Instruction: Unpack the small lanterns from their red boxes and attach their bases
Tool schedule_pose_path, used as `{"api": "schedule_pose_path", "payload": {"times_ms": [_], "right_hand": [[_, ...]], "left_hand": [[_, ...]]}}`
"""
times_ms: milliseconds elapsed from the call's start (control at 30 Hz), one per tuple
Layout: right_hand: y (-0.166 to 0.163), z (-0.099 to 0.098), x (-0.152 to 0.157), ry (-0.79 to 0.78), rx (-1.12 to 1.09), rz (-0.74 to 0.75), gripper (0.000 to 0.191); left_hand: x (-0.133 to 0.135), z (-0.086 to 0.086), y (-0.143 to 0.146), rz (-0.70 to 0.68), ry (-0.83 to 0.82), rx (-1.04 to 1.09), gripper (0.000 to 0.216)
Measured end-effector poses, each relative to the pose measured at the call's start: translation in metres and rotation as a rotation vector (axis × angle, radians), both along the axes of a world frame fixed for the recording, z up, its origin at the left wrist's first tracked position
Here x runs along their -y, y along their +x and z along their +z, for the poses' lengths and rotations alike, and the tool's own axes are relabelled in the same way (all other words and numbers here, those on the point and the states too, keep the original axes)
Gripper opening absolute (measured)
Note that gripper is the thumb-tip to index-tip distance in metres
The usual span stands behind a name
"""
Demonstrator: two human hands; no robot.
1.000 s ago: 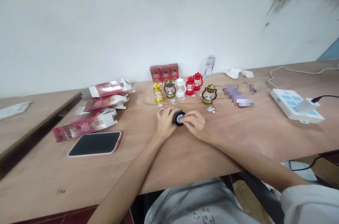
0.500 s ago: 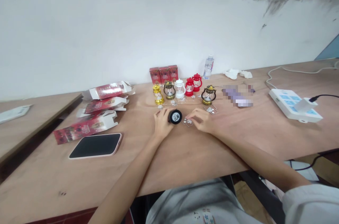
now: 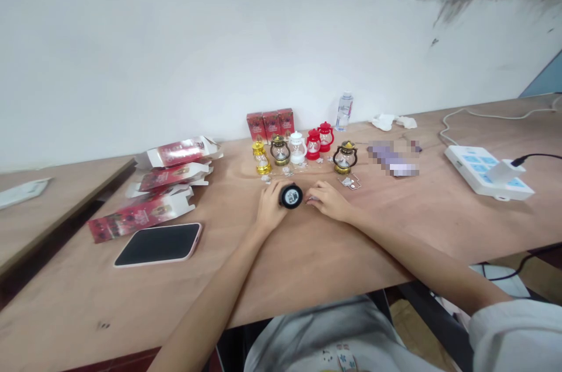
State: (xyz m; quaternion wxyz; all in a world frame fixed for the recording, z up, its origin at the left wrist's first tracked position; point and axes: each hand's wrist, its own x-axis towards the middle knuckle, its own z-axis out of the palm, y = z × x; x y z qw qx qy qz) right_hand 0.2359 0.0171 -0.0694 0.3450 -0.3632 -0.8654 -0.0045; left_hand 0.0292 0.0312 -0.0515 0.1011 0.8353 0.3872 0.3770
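Note:
My left hand (image 3: 271,207) is closed around a small black lantern (image 3: 281,198), which is tipped so its round base points toward me. Inside that base, the open battery compartment (image 3: 291,197) shows pale and dark parts. Just to the right, my right hand (image 3: 327,201) is low over the table with its fingers drawn together. A bit of something pale shows at its fingertips, too small to name. Beyond my hands stand a gold lantern (image 3: 261,159), a bronze lantern (image 3: 280,151), a white lantern (image 3: 297,148), two red lanterns (image 3: 313,145) and another bronze lantern (image 3: 345,158).
Small metal parts (image 3: 350,183) lie before the lanterns. Three red boxes (image 3: 270,126) and a water bottle (image 3: 345,111) stand near the wall. Opened red cartons (image 3: 140,215) and a phone (image 3: 158,243) are on the left, a power strip (image 3: 485,171) on the right.
My right hand's fingers have lowered and curled over the small pale parts on the table, which are now mostly covered. My left hand keeps the lantern in about the same place.

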Motion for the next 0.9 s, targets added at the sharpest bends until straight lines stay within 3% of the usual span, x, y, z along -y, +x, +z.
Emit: {"api": "schedule_pose_path", "payload": {"times_ms": [200, 267, 400, 900], "right_hand": [[-0.014, 0.019, 0.026, 0.171, -0.468, -0.044, 0.007], [-0.021, 0.021, 0.033, 0.223, -0.522, -0.013, 0.01], [-0.028, 0.016, 0.036, 0.277, -0.446, 0.104, 0.015], [-0.023, 0.012, 0.031, 0.437, -0.164, 0.068, 0.018]], "left_hand": [[0.002, 0.001, 0.0, 0.04, -0.027, -0.039, 0.04], [0.004, 0.002, 0.0, 0.047, -0.022, -0.061, 0.038], [0.007, 0.003, 0.003, 0.046, -0.013, -0.113, 0.036], [0.018, 0.004, 0.01, 0.085, 0.025, -0.197, 0.032]]}}
